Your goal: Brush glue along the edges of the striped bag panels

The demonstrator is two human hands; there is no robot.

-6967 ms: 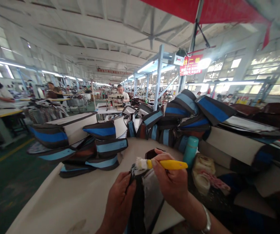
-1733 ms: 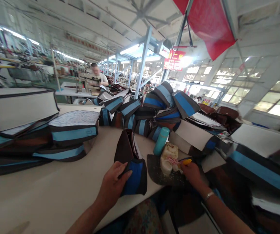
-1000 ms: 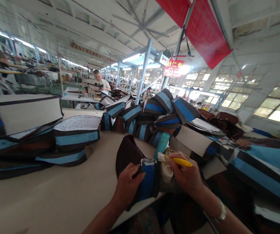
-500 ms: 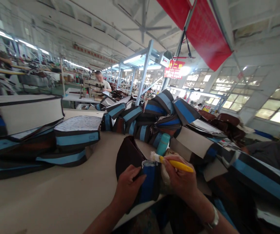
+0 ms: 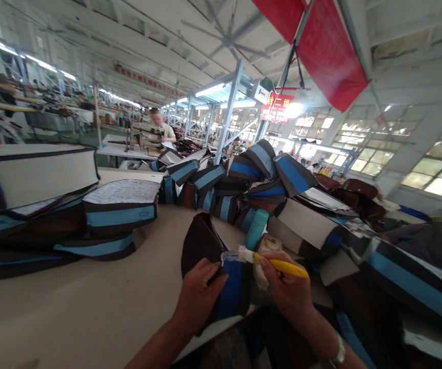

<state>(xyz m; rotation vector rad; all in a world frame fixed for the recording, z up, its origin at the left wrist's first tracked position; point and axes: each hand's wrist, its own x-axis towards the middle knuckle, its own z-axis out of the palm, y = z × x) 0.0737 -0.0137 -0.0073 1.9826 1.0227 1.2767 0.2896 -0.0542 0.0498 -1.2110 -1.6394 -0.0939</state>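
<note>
My right hand (image 5: 288, 282) grips a brush (image 5: 282, 265) with a yellow handle and white bristles. The bristle end is at the upper edge of a dark bag piece (image 5: 201, 241) that has a blue band (image 5: 230, 287) down its side. A whitish smear lies along the band's top edge. My left hand (image 5: 201, 292) pinches the piece just left of the band, thumb on the near face. Behind the brush stand a teal bottle (image 5: 257, 229) and a pale, dirty-looking container (image 5: 265, 256), partly hidden by my right hand.
Stacked bag pieces with blue bands (image 5: 121, 215) lie on the left of the pale table (image 5: 136, 292). A heap of similar pieces (image 5: 259, 169) rises at the back and right. One person sits beyond at a machine; another is at the far right.
The brush has tilted down, bringing its bristles onto or very near the piece's top edge. My left hand keeps its hold, and the view has shifted slightly.
</note>
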